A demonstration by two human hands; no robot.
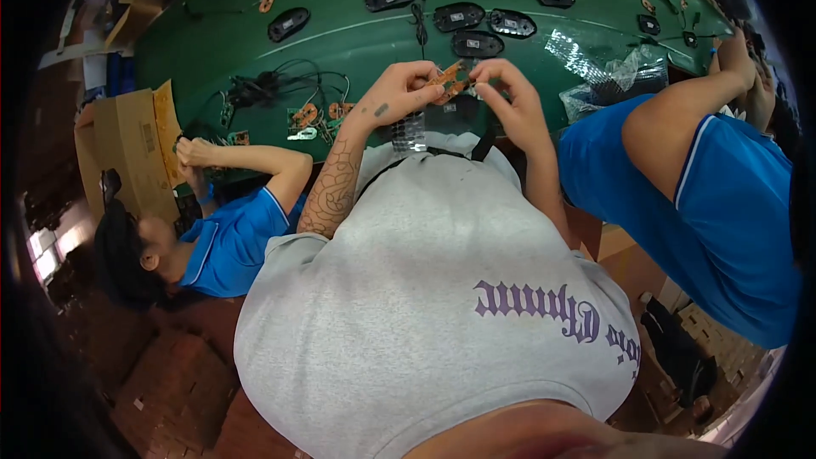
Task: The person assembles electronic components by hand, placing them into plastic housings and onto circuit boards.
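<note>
My left hand (401,95) pinches an orange circuit board (452,78) with a cut-out shape, held tilted over the table's near edge. Close to the board's right end, my right hand (515,104) has its thumb and forefinger drawn together; a small pale bit shows at their tips, too small to name. Beneath the board lies a dark mouse shell (460,109), partly hidden by my hands. A clear dimpled plastic sheet (410,133) sits by my left wrist. Beyond my hands rest several black mouse bases (478,43) and a coiled black cable (419,24).
On the green table (357,49), circuit boards with cables (306,115) lie left and bubble wrap (608,68) right. Co-workers in blue shirts sit close on both sides, one bent over the table at left (225,234), one at right (654,170). A cardboard box (127,149) stands far left.
</note>
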